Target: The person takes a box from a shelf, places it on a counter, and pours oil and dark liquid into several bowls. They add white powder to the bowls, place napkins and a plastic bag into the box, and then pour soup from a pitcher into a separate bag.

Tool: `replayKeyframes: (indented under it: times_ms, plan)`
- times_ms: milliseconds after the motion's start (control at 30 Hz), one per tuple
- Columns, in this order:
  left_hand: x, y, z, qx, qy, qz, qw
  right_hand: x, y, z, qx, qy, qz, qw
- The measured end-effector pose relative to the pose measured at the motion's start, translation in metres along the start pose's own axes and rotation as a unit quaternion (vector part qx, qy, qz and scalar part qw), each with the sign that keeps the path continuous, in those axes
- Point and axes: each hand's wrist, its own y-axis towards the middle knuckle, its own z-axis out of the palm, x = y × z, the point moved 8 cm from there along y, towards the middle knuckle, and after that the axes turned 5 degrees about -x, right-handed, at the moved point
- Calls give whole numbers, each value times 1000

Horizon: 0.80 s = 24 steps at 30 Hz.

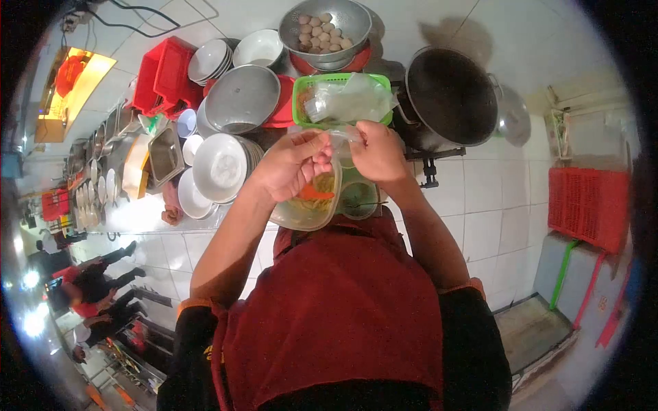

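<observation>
A thin clear plastic bag [340, 142] is stretched between my two hands at chest height. My left hand [295, 164] pinches one side of it between thumb and fingers, palm partly turned up. On the other side, my right hand [379, 152] has its fingers closed round the plastic. Just below them stands a translucent tub [284, 218] of yellowish food with an orange utensil [317, 194] in it. To its right is a greenish see-through container [359, 198]. Behind the hands, a green basket [299, 113] holds clear plastic bags [346, 99].
A large dark pot [452, 96] stands on a burner at right. At the back, a metal colander [291, 44] holds round brown balls. White bowls [221, 168], a metal lid [243, 98] and red baskets [164, 75] crowd the left. People [89, 298] are at far left.
</observation>
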Motion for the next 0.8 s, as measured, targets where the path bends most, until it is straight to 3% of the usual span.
replayKeyframes:
  times_ms: [67, 100, 133, 167, 200, 267, 300, 367, 400, 467, 500, 567, 633, 700, 800]
  plan:
    - [-14, -4, 6, -30, 109, 76, 991, -8, -2, 5, -35, -15, -34, 999]
    - [-14, 0, 4, -32, 113, 73, 990, -7, -3, 4, -72, -34, -70, 994]
    - [-28, 0, 1, -66, 332, 173, 925, -7, -3, 4, -73, -30, -65, 995]
    - [-39, -3, 8, -94, 529, 263, 802, -6, -3, 8, -51, -33, -64, 996]
    - [-37, 1, 10, -94, 531, 260, 801, -6, -2, 11, -29, -36, -66, 997]
    - [-50, -9, 37, -167, 681, 376, 606, -11, 2, 17, 12, -21, -51, 998]
    - [-54, -9, 41, -167, 683, 376, 604, -14, 3, 23, 52, -8, -38, 998]
    - [-48, 4, 26, -166, 657, 223, 701, -18, -2, 14, 78, 67, -38, 994]
    - [-51, 5, 26, -163, 659, 223, 699, -22, -6, 8, 105, 138, -38, 984]
    - [-49, 8, 14, -135, 532, 150, 823, -59, -7, -4, 55, 85, -45, 994]
    - [-52, 8, 13, -135, 533, 152, 821, -80, -7, -6, 9, 30, -55, 998]
    - [-58, 7, 9, -145, 494, 190, 836, -140, -14, 28, 2, 9, -71, 997]
    - [-58, 10, 0, -148, 500, 199, 830, -147, -16, 35, -8, -13, -85, 996]
    - [-57, 13, -4, -150, 506, 206, 824, -147, -22, 57, 147, 64, 19, 987]
    - [-59, 16, -11, -189, 465, 217, 837, -145, -20, 54, 144, 119, 25, 982]
